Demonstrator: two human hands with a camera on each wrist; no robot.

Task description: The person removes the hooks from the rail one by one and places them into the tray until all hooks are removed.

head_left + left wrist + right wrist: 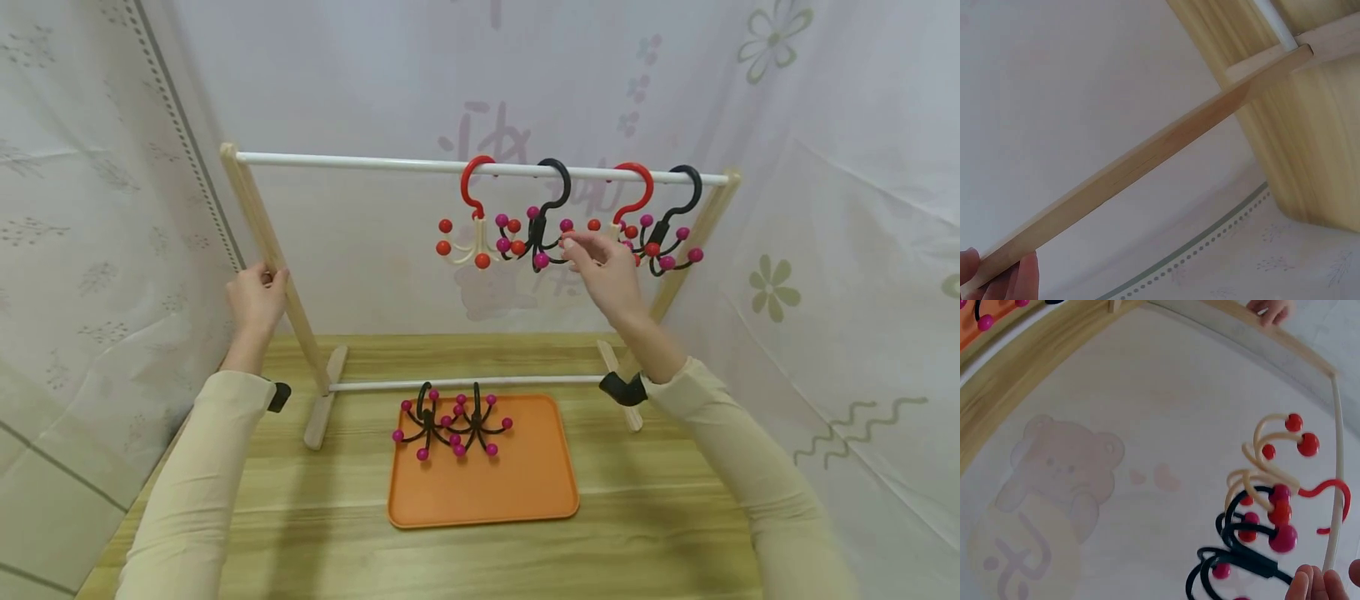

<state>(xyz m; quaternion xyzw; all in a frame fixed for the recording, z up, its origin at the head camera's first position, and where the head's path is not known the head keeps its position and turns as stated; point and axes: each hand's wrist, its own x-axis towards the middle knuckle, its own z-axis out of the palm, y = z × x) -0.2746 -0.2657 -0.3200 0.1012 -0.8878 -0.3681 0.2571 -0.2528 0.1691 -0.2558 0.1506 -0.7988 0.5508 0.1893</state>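
Observation:
My left hand (257, 296) grips the left wooden post (266, 221) of a rack; its thumb and fingers (1027, 275) are on either side of the post in the left wrist view. Four multi-arm hangers with ball tips hang from the white top bar (360, 162). Two are cream with red hooks, like the left one (480, 237); two are black, like the left black hanger (538, 229). My right hand (611, 279) is raised beside that black hanger, thumb apart from the fingers. In the right wrist view, its fingertips (1316, 586) overlap the black hanger's neck.
An orange tray (517, 487) lies on the wood-grain table (352, 533), with two black hangers (427, 422) with pink balls on it. The rack's lower white bar (375, 386) runs behind the tray. Printed curtains (352, 250) surround the table at the back and sides.

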